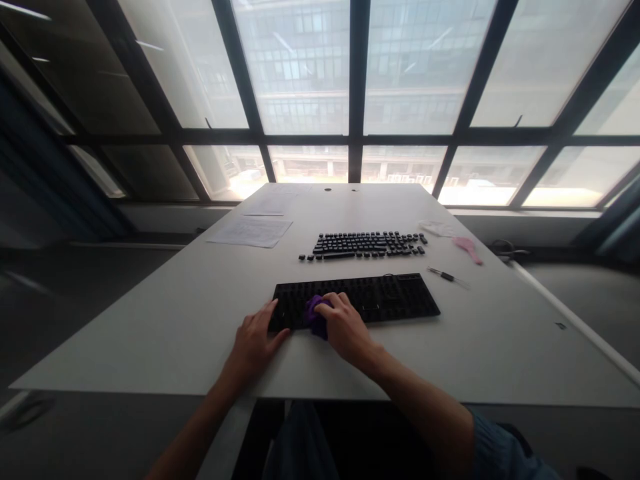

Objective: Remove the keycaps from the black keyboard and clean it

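Note:
A black keyboard with its keycaps off lies flat near the front of the table. At its left end my left hand grips it, fingers over the top and thumb along the front edge. My right hand is closed around a crumpled purple cloth, pressed onto the left-middle part of the keyboard. Behind the keyboard, the loose black keycaps are laid out in rows like a keyboard layout. The part of the keyboard under the cloth and right hand is hidden.
On the white table, a keycap puller with a black handle lies right of the keyboard. Beyond it are a pink item and a clear plastic bag. Printed paper sheets lie at the back left. Large windows stand behind.

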`<state>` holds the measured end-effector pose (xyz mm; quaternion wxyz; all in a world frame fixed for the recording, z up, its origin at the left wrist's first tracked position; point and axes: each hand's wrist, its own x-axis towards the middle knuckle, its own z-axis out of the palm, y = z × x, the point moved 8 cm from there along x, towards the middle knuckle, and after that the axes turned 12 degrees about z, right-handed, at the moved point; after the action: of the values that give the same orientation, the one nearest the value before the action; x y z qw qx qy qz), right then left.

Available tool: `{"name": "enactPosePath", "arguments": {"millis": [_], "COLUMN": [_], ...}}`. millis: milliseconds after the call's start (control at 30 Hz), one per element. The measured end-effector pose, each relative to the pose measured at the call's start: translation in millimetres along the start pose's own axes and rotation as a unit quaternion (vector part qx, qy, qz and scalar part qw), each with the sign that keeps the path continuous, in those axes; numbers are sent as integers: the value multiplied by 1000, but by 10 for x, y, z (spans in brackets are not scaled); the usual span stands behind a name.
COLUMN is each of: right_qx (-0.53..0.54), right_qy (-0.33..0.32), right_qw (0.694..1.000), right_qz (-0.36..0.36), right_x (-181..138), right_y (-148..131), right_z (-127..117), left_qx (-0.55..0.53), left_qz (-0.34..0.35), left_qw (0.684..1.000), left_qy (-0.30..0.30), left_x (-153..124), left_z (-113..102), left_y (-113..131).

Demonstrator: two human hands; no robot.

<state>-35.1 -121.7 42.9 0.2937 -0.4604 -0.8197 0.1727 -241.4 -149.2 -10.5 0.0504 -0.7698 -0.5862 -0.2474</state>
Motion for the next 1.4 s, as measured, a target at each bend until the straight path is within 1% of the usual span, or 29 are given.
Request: {"name": "enactPosePath", "arguments": {"millis": [67,167,267,333,367,433,500,600,633,700,767,800,833,900,1000,1133,1200,1233,1300,1400], "right_qx": [-31,-81,-136,-169,-177,-179,-156,-85,-53,-7,4,3,-2,-19,-49,-105,-117,-113,-95,-59], "right_qy": [34,88,147,177,188,199,193,167,149,89,42,30,27,45,105,200,222,226,236,265], "right_qw": [998,988,959,938,931,925,933,963,974,992,999,1000,1000,998,990,956,941,940,945,947], "right_qz": [37,102,202,246,258,269,261,196,165,92,28,9,4,26,85,188,225,227,205,175], "right_x": [24,-6,-119,-216,-259,-323,-344,-299,-271,-212,-180,-172,-164,-154,-180,-315,-380,-393,-376,-273], "right_y": [374,1012,1673,1974,2056,2080,1914,1392,1193,818,564,512,518,684,1166,1915,2154,2204,2160,1882], "right_z": [-244,-693,-1149,-1359,-1420,-1438,-1324,-993,-860,-580,-381,-334,-328,-431,-799,-1375,-1539,-1575,-1584,-1498], "left_qx": [-1,1,4,5,6,8,12,21,24,27,28,27,27,23,14,6,3,1,-4,-7], "left_qz": [3,2,3,5,5,7,10,17,19,22,22,20,18,12,1,-8,-7,-6,-3,-5], "left_qw": [1000,1000,1000,1000,1000,1000,1000,1000,1000,999,999,999,999,1000,1000,1000,1000,1000,1000,1000], "left_qy": [4,2,-2,-1,0,1,3,7,7,2,0,-1,-1,-3,-7,-6,-6,-4,0,5], "left_x": [-1,-7,-9,-8,-7,-6,-7,-8,-7,-5,-1,2,4,8,8,-3,-11,-16,-28,-45], "left_z": [2,20,32,28,25,23,21,20,22,29,28,25,20,10,2,6,18,23,27,17], "left_y": [-5,-23,-33,-30,-28,-22,-18,-19,-22,-27,-32,-33,-33,-28,-18,-24,-31,-33,-34,-23]}}
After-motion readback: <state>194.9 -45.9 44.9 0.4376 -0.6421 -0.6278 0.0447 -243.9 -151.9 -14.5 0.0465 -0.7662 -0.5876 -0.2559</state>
